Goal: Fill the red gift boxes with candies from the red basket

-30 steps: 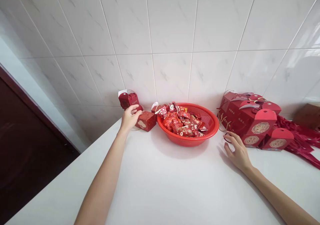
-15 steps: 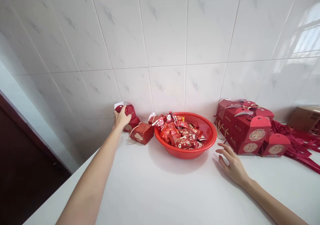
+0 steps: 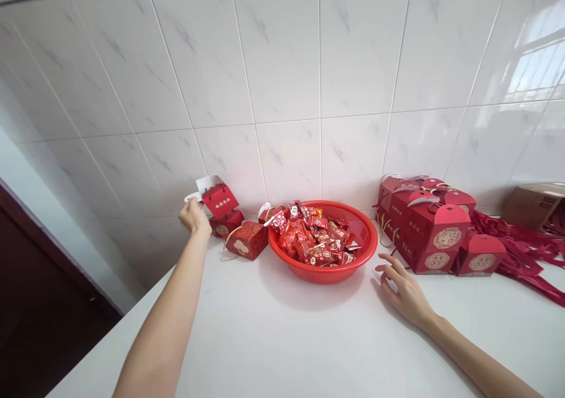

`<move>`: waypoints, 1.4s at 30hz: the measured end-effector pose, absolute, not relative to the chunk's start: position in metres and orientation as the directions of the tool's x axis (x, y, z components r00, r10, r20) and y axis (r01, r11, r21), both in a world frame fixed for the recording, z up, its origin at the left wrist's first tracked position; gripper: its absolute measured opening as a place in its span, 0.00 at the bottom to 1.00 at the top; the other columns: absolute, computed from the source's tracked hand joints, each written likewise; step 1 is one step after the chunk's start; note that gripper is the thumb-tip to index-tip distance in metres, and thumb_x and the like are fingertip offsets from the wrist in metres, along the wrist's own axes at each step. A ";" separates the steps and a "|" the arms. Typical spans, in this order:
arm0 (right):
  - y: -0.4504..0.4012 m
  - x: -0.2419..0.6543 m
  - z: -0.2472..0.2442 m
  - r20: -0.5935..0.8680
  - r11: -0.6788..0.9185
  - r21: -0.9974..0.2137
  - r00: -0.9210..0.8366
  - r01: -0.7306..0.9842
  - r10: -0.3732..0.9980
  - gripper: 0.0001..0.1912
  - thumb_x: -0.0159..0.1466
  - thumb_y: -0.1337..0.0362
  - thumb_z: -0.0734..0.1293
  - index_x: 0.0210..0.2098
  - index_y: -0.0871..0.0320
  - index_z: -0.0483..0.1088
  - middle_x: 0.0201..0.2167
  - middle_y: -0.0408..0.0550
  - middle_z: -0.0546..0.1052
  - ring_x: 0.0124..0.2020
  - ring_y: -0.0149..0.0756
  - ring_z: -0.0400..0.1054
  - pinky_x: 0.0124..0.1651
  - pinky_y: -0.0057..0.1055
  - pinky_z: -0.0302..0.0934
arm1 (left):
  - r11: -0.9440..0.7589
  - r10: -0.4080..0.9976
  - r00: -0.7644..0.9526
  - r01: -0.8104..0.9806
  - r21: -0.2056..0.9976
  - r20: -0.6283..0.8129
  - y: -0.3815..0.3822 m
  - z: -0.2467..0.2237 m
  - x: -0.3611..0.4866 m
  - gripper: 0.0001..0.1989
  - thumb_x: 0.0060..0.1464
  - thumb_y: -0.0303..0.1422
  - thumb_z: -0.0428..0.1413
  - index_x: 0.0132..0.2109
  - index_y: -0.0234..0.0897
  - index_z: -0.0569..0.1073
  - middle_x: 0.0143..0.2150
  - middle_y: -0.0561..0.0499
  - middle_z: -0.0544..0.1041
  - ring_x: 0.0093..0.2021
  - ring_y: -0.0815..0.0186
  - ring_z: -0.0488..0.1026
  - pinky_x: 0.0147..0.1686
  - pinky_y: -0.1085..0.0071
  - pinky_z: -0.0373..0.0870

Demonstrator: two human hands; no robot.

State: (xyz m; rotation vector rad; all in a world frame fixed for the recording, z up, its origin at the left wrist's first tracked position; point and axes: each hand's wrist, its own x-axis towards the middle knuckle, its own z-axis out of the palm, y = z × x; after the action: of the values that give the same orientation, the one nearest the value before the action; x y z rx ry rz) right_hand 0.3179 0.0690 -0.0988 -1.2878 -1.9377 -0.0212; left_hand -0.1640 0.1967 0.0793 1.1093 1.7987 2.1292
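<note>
At the back left, my left hand (image 3: 195, 215) pinches the pale end flap of an open red box (image 3: 220, 200), which tilts on top of another red box (image 3: 226, 224). Beside them a red box with a pale emblem (image 3: 248, 240) lies near the basket. The red plastic basket (image 3: 324, 275) holds a heap of red wrapped candies (image 3: 318, 239). My right hand (image 3: 404, 289) rests on the white table (image 3: 282, 339) to the right of the basket, its fingers loosely bent and apart, holding nothing.
Stacked red gift boxes (image 3: 424, 227) stand against the tiled wall (image 3: 289, 156) at the right. Dark red ribbons (image 3: 523, 256) and a cardboard box (image 3: 532, 206) lie farther right. The table's left edge (image 3: 128, 317) runs diagonally beside a dark doorway.
My left hand has shifted left from the top of the upper box to its flap, and that box now tilts with its flap out. My right hand has barely moved.
</note>
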 end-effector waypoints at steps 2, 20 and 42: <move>0.070 0.318 -0.099 0.632 0.489 -0.396 -0.156 0.777 0.759 0.11 0.67 0.65 0.57 0.40 0.53 0.70 0.55 0.60 0.72 0.39 0.41 0.76 0.40 0.39 0.73 | -0.416 0.436 -0.845 0.118 0.902 0.311 0.177 0.091 -0.150 0.09 0.54 0.34 0.48 0.38 0.37 0.71 0.43 0.46 0.80 0.52 0.60 0.77 0.48 0.68 0.74; -0.010 0.253 0.050 0.721 0.791 -0.347 -0.396 0.504 0.569 0.07 0.67 0.63 0.67 0.43 0.53 0.75 0.60 0.55 0.69 0.56 0.44 0.68 0.52 0.41 0.68 | -0.472 0.784 0.557 0.250 0.846 0.273 0.029 0.058 0.011 0.10 0.55 0.39 0.61 0.36 0.39 0.84 0.37 0.48 0.84 0.39 0.59 0.80 0.41 0.66 0.77; -0.019 0.220 0.029 0.287 0.617 -0.401 -0.547 0.677 0.786 0.13 0.60 0.79 0.58 0.34 0.58 0.69 0.39 0.50 0.70 0.28 0.31 0.66 0.30 0.29 0.62 | -0.398 0.897 0.441 0.782 0.480 0.026 0.025 0.046 0.014 0.12 0.50 0.37 0.57 0.43 0.41 0.71 0.42 0.48 0.78 0.42 0.56 0.76 0.36 0.67 0.70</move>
State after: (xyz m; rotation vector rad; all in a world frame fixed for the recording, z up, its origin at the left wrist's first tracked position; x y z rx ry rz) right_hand 0.2197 -0.0187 0.0290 -1.1597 -2.4046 0.3374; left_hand 0.0136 0.0248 0.0464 2.2989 1.4215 0.3949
